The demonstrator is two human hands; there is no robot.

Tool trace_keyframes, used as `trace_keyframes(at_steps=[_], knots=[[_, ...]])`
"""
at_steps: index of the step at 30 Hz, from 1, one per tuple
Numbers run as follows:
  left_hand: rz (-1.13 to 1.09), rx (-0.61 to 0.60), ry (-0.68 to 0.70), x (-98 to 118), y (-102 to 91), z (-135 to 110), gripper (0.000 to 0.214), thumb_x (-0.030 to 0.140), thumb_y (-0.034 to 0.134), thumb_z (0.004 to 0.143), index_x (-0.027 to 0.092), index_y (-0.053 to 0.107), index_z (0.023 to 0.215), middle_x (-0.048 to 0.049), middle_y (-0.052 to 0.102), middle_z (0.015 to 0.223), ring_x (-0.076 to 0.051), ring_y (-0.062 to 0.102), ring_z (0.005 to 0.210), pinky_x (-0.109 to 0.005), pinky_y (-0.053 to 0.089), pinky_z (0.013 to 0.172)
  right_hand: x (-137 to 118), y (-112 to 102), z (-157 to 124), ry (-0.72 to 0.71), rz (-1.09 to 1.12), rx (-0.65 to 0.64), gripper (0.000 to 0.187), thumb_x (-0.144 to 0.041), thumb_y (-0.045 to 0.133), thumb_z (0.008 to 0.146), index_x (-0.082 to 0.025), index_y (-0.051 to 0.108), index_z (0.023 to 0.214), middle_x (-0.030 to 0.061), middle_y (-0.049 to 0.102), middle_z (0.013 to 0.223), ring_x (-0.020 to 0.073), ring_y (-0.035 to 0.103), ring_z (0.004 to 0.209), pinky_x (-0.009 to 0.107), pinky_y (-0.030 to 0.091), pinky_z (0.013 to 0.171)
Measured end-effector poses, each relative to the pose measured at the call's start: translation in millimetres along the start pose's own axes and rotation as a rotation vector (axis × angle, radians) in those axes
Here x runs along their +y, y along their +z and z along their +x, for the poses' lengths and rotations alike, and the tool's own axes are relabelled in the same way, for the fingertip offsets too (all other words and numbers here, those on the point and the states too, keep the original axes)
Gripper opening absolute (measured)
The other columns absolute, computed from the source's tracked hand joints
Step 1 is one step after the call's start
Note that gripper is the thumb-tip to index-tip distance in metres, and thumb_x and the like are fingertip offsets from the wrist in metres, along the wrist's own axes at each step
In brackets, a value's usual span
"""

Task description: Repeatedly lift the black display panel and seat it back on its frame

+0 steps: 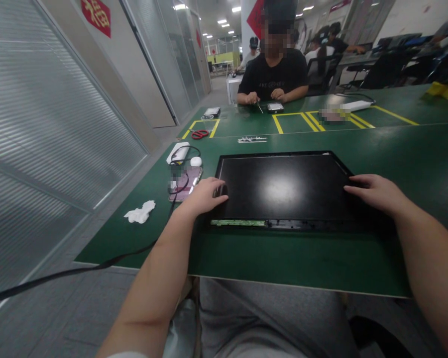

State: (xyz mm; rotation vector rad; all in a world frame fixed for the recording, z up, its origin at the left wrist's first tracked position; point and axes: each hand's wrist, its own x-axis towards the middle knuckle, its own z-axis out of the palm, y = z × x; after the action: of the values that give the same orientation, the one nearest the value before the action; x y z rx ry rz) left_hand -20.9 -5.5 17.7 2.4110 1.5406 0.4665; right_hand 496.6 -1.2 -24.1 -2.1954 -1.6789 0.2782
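A black LCD monitor panel (283, 191) lies flat on the green table, its dark screen facing up with a bright glare in the middle. Along its near edge a green circuit strip (239, 223) is exposed. My left hand (209, 194) grips the panel's left edge, thumb on the screen side and fingers round the rim. At the opposite edge, my right hand (375, 193) holds the right rim between thumb and fingers. The undersides of both grips are hidden.
Left of the panel are a phone (186, 184), a white earbud case (196, 161), a white power strip (178, 153) and crumpled tissue (140, 212). Red-handled scissors (200, 134) and white strips (252, 139) lie beyond. Across the table sits a person (272, 74) handling small parts.
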Motion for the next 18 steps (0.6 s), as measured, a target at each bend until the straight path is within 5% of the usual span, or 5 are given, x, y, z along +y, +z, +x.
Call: trace_keyframes(at_steps=[6, 11, 18], knots=[[-0.035, -0.088, 0.018, 2.7, -12.0, -8.1, 0.071, 0.054, 0.079, 0.070, 0.023, 0.065, 0.132, -0.0133, 0.063, 0.139, -0.036, 0.054, 0.132, -0.046, 0.040, 0.114, -3.1, -0.8, -2.1, -0.018, -0.034, -0.018, 0.056, -0.057, 0.066, 0.067, -0.018, 0.074, 0.106, 0.0147, 0.068, 0.129, 0.0365, 0.065, 0.111, 0.049, 0.049, 0.099], [-0.014, -0.218, -0.016, 13.8, -13.7, -12.1, 0.093, 0.062, 0.083, 0.061, 0.027, 0.057, 0.143, -0.0170, 0.047, 0.155, -0.043, 0.033, 0.148, -0.055, 0.030, 0.117, -6.6, -1.3, -3.7, -0.042, -0.084, -0.001, 0.056, -0.055, 0.065, 0.068, -0.016, 0.074, 0.107, 0.0159, 0.067, 0.131, 0.0376, 0.063, 0.116, 0.049, 0.048, 0.101], [0.013, -0.179, 0.067, 19.6, -12.5, -9.3, 0.093, 0.056, 0.087, 0.062, 0.027, 0.055, 0.144, -0.0168, 0.028, 0.165, -0.044, 0.017, 0.153, -0.063, 0.014, 0.121, -3.0, 0.9, -1.9, -0.059, -0.143, 0.000, 0.059, -0.055, 0.062, 0.072, -0.015, 0.073, 0.114, 0.0158, 0.066, 0.131, 0.0352, 0.059, 0.123, 0.046, 0.045, 0.106]])
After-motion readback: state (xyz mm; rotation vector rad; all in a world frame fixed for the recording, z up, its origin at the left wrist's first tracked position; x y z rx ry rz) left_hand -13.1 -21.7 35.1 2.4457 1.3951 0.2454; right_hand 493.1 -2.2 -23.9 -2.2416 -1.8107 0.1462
